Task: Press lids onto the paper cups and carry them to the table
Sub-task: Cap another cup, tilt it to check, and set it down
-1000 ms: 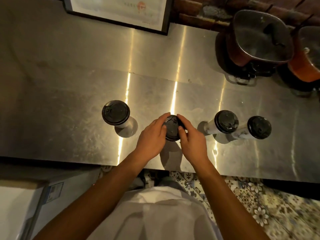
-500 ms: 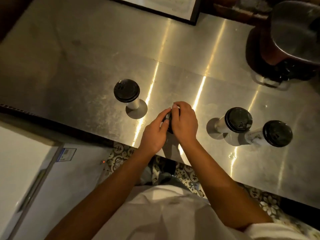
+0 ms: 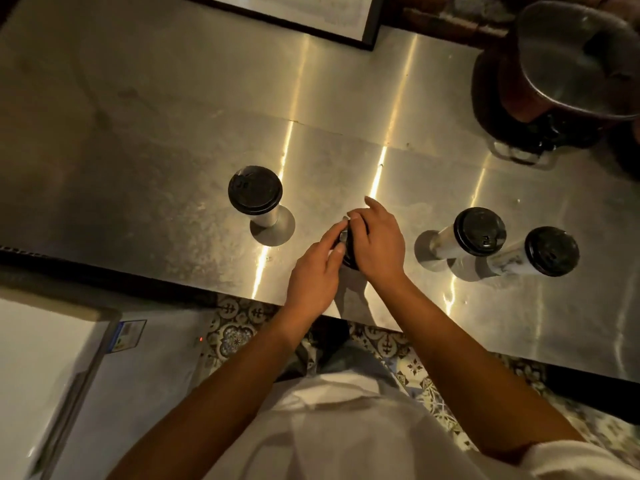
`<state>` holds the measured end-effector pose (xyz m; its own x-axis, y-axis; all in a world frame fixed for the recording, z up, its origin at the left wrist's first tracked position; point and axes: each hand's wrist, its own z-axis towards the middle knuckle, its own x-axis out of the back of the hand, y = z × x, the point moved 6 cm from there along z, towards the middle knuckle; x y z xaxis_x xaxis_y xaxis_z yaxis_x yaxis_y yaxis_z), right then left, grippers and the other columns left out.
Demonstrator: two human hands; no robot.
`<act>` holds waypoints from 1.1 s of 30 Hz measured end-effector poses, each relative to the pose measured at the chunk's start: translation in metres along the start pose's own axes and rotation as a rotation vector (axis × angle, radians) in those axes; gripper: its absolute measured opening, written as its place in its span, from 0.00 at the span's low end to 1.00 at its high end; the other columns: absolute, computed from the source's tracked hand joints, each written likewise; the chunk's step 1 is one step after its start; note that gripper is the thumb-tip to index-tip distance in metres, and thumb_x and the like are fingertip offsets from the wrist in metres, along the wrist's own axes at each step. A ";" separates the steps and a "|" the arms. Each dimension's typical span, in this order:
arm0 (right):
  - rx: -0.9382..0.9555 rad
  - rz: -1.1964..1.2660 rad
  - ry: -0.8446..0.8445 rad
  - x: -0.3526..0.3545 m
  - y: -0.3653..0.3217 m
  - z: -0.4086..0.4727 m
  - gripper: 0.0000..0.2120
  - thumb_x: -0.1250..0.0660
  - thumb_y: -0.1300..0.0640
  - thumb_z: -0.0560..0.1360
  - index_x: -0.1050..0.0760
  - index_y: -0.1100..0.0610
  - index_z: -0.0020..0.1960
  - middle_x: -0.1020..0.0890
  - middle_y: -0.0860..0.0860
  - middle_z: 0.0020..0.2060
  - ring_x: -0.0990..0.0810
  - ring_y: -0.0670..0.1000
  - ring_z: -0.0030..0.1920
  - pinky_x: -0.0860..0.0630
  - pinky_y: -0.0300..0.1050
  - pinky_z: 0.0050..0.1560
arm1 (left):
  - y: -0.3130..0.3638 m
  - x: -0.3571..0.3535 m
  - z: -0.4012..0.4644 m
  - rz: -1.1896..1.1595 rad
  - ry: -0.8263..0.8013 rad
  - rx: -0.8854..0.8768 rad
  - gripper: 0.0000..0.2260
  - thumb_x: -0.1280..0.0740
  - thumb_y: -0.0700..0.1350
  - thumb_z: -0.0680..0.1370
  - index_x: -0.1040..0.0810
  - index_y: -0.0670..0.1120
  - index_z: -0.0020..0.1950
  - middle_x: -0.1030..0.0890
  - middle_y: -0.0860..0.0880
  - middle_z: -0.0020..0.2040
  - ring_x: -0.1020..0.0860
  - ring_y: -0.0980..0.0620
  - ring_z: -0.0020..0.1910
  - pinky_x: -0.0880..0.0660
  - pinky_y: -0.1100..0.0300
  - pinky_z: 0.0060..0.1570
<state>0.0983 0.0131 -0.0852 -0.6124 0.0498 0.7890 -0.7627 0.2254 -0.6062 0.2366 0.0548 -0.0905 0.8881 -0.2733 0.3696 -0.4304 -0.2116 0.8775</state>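
Tabletop (image 3: 173,109): steel, three lidded cups.
Hands: our left hand (image 3: 313,277) and right hand (image 3: 379,242) curl round the lid (image 3: 349,252).
Risk: uneven pressing could tip the cup.

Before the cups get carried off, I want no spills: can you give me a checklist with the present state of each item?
1. Black plastic lid seated on the cup under the hands: cannot tell, hands cover it.
2. Left hand steadying that cup: ok.
3. Right hand on top of the lid: ok.
4. Lidded paper cup at left upright: ok.
5. Two lidded paper cups at right capped: ok.
6. Steel counter around the cups free of spills: ok.
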 end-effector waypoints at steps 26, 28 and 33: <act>-0.054 -0.087 0.012 0.007 -0.011 0.006 0.19 0.46 0.46 0.79 0.18 0.53 0.48 0.16 0.48 0.40 0.22 0.49 0.38 0.37 0.38 0.34 | -0.006 0.000 0.003 -0.093 -0.030 0.047 0.19 0.41 0.55 0.85 0.36 0.73 0.74 0.20 0.53 0.66 0.20 0.56 0.62 0.21 0.48 0.62; -0.058 -0.076 0.014 0.008 -0.010 0.009 0.17 0.43 0.47 0.80 0.18 0.53 0.48 0.16 0.48 0.41 0.21 0.49 0.38 0.36 0.38 0.34 | -0.006 0.000 0.004 -0.093 -0.033 0.053 0.19 0.41 0.56 0.85 0.36 0.73 0.74 0.20 0.54 0.66 0.19 0.56 0.62 0.21 0.48 0.62; -0.077 -0.211 -0.078 0.007 -0.014 0.011 0.18 0.46 0.45 0.83 0.22 0.54 0.52 0.21 0.50 0.43 0.20 0.54 0.42 0.35 0.42 0.36 | 0.001 0.006 0.004 -0.094 -0.051 0.038 0.18 0.41 0.55 0.86 0.35 0.71 0.74 0.21 0.57 0.66 0.20 0.57 0.63 0.22 0.54 0.64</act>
<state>0.1024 -0.0001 -0.0720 -0.4571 -0.0809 0.8857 -0.8595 0.2962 -0.4165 0.2405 0.0492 -0.0889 0.9159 -0.2978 0.2691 -0.3520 -0.2739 0.8950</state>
